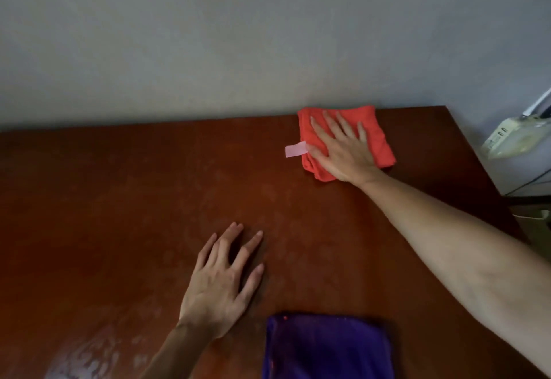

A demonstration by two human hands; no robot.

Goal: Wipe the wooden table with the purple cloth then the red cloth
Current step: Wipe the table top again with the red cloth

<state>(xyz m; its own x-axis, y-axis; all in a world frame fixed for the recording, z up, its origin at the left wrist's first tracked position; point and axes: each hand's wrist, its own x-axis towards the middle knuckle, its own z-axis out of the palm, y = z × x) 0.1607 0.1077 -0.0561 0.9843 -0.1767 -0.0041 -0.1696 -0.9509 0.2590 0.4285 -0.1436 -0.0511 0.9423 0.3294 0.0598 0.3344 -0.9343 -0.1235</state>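
Your right hand [340,149] lies flat, grip spread, pressing the red cloth [346,140] at the desk's [119,199] far right edge by the wall. Push outward and its folds may bunch or slip off the edge — the pink tag [295,150] could drag. Left hand [220,283] rests spread and empty on the wood, beside the purple cloth [328,349]. Count: 2 cloths, 2 hands, 1 tag.

Dim, soft focus, glare near left

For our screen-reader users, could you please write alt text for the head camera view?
A person's right hand presses flat on a folded red cloth at the far side of a wooden table. The left hand rests open on the wood beside a folded purple cloth at the near edge.
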